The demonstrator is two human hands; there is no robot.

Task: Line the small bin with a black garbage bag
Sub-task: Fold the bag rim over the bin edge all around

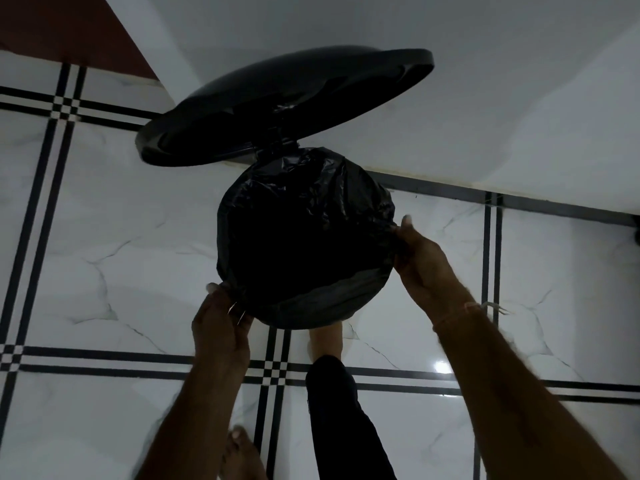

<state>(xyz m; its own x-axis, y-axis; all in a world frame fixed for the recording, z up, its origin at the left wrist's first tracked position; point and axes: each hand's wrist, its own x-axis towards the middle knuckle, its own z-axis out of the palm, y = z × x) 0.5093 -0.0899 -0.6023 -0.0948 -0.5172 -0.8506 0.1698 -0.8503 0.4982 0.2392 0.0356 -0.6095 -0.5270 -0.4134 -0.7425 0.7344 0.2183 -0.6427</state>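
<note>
A small round bin stands on the tiled floor by the wall, its black lid [287,105] tipped up and open behind it. A black garbage bag [311,209] is draped over the bin's mouth and folded down around the rim, so the bin's body is hidden under it. My left hand [221,327] pinches the bag's edge at the near left of the rim. My right hand [420,261] grips the bag's edge at the right side of the rim.
White marble-look floor tiles [104,254] with black stripe borders surround the bin. A white wall [450,116] runs behind it. My right foot [325,341] rests at the bin's front, my left foot [242,455] further back.
</note>
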